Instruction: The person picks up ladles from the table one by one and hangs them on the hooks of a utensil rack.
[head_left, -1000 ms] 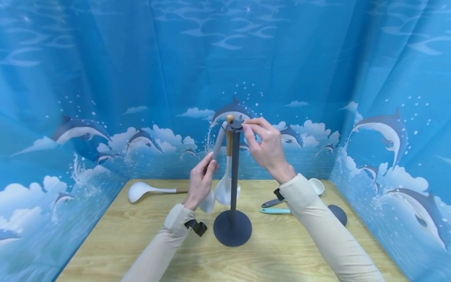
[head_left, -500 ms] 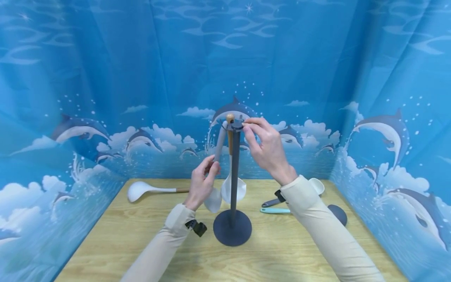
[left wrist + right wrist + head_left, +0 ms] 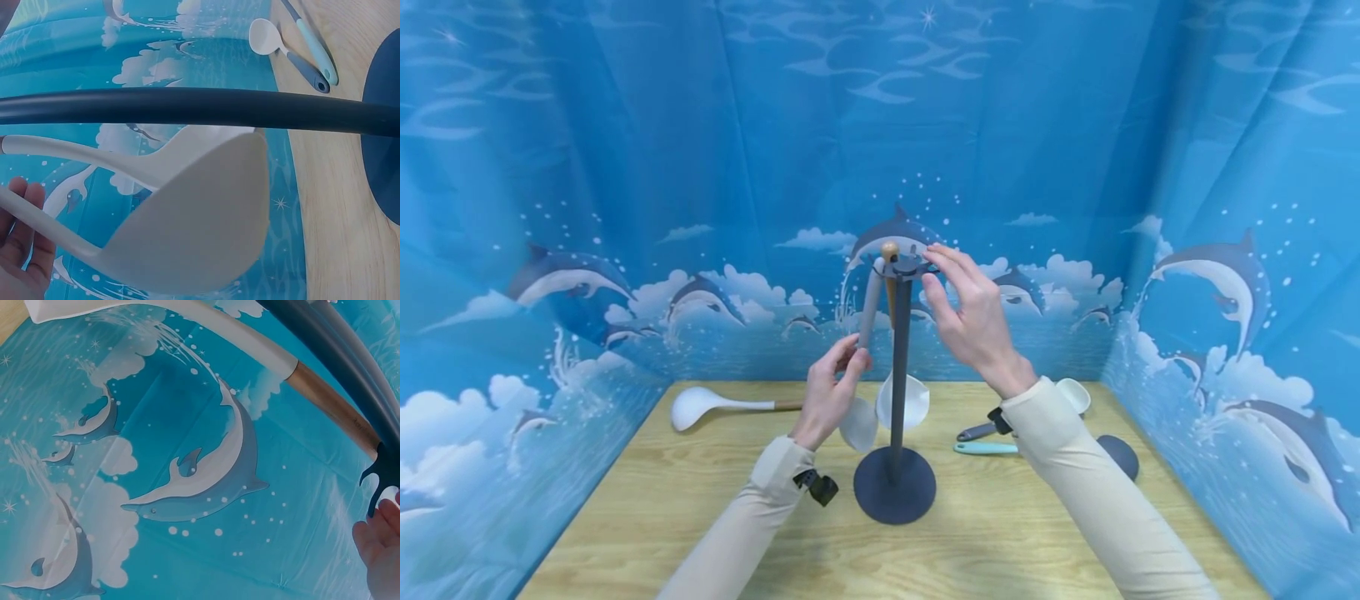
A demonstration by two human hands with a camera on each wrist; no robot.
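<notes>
A dark stand (image 3: 900, 375) with a round base carries hooks around its top. From it hang a grey-handled white spatula (image 3: 868, 304) and a wooden-handled white utensil (image 3: 903, 402). My left hand (image 3: 831, 387) is at the lower handle of the grey one; in the left wrist view its loosely extended digits (image 3: 34, 194) lie behind the neck, while the broad head (image 3: 194, 219) hangs nearer the camera. My right hand (image 3: 973, 321) is beside the hooks, thumb apart from the fingers. In the right wrist view its fingertips (image 3: 375, 519) are right at a hook (image 3: 378, 478).
A white ladle (image 3: 722, 402) with a wooden handle lies on the table (image 3: 700, 517) at left. To the right lie a mint-handled utensil (image 3: 985, 448), a grey-handled white spoon (image 3: 1073, 395) and a dark round utensil head (image 3: 1118, 457). Dolphin-print curtains (image 3: 775, 125) surround the table.
My right fingers and thumb have let go of the hook and spread. Both hanging utensils have swung rightward, and my left hand has moved slightly right, its fingers looser.
</notes>
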